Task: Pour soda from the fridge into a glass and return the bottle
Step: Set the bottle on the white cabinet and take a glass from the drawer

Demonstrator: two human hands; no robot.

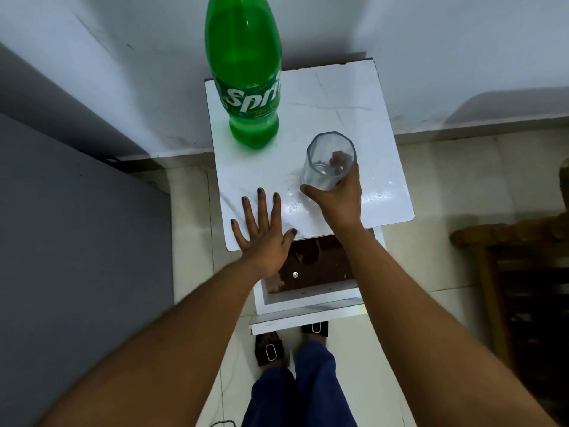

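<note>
A tall green Sprite bottle point(244, 72) stands upright at the back left of a small white table point(381, 167); its cap is out of view above. A clear faceted glass point(323, 155), seemingly without any drink in it, stands right of the bottle near the table's middle. My right hand point(337, 200) is wrapped around the glass from the near side, thumb on its left. My left hand point(264, 229) lies flat, fingers spread, on the table's front left corner and holds nothing.
A grey fridge side point(77, 226) rises close on the left. White walls meet behind the table. Dark wooden furniture point(523, 272) stands at the right. A brown drawer front with a knob point(295, 274) shows below the tabletop, and my feet stand on pale tiles.
</note>
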